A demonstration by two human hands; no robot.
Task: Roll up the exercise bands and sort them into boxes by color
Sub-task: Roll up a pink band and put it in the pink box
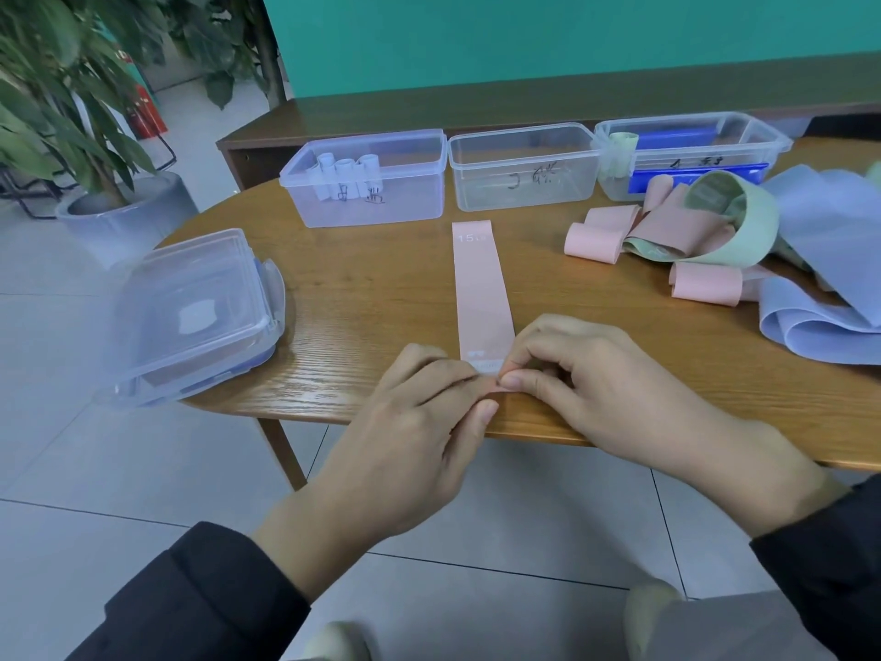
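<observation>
Both hands [496,388] pinch pink band [481,288]; loose bands [715,240] beside boxes [524,167].

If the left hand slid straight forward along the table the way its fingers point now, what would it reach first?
Probably the right hand: the left hand points up and to the right, its fingertips already meeting the right hand's at the near end of the pink band. Depth is hard to judge.

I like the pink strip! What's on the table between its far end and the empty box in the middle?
Nothing: in the head view, only bare wooden table shows between the flat pink band and the empty middle box.
</observation>
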